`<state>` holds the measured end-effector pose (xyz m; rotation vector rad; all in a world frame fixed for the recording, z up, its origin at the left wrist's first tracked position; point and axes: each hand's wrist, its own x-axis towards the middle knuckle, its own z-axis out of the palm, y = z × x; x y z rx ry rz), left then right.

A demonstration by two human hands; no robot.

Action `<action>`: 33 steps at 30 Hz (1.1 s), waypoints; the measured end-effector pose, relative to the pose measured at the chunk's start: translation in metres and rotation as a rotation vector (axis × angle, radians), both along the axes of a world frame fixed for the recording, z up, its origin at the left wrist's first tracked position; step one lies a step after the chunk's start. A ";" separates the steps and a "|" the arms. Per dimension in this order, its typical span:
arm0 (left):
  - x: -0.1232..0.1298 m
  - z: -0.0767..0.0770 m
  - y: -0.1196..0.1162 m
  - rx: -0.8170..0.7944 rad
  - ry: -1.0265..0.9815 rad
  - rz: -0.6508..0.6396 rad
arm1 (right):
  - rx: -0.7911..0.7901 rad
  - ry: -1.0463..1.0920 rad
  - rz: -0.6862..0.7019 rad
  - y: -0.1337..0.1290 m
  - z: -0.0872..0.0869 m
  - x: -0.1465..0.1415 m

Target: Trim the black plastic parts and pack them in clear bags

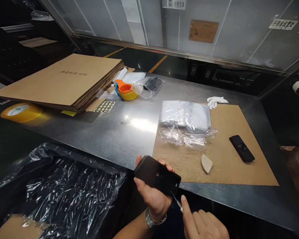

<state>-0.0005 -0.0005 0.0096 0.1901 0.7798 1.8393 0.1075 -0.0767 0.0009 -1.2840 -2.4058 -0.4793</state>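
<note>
My left hand [153, 196] wears a metal-band watch and is wrapped round a black phone case [154, 174], tilted above the table's front edge. A small round hole shows near the middle of the case, and a small opening sits near its right end. Below that end my right hand [201, 220] grips a slim craft knife [177, 201] with a pale handle. The index finger lies stretched along it, and the thin metal tip is at the case's lower edge. The rest of the handle is hidden by the fingers.
On a cardboard sheet [229, 171] lie bagged plastic sleeves [185, 116], a tan wedge-shaped block [206, 164], a black case with a round ring [242, 148] and a white glove [216, 101]. Tape rolls [128, 95] and stacked cardboard [72, 79] stand left. A plastic-lined bin [72, 186] is lower left.
</note>
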 end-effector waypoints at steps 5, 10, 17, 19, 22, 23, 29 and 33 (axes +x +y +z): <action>0.001 0.001 0.000 0.017 0.023 0.010 | 0.012 -0.006 -0.003 0.000 -0.001 0.000; 0.000 0.000 -0.002 0.049 0.046 0.020 | 0.016 -0.002 0.013 -0.001 -0.002 0.000; 0.000 0.000 -0.003 0.093 0.098 0.031 | 0.027 -0.046 0.002 -0.002 -0.002 0.003; 0.001 -0.001 -0.003 0.098 0.108 0.033 | 0.033 -0.056 0.000 -0.002 -0.002 0.004; 0.001 -0.003 -0.003 0.085 0.114 0.021 | 0.039 -0.061 -0.011 -0.003 -0.001 0.004; 0.002 -0.004 -0.003 0.078 0.117 0.015 | 0.036 -0.066 -0.019 -0.003 -0.001 0.004; 0.002 -0.008 -0.003 -0.096 0.137 -0.080 | 0.035 -0.072 -0.070 -0.001 0.004 0.005; 0.000 -0.008 -0.001 -0.207 0.123 -0.182 | 0.018 -0.076 -0.069 0.004 0.006 0.016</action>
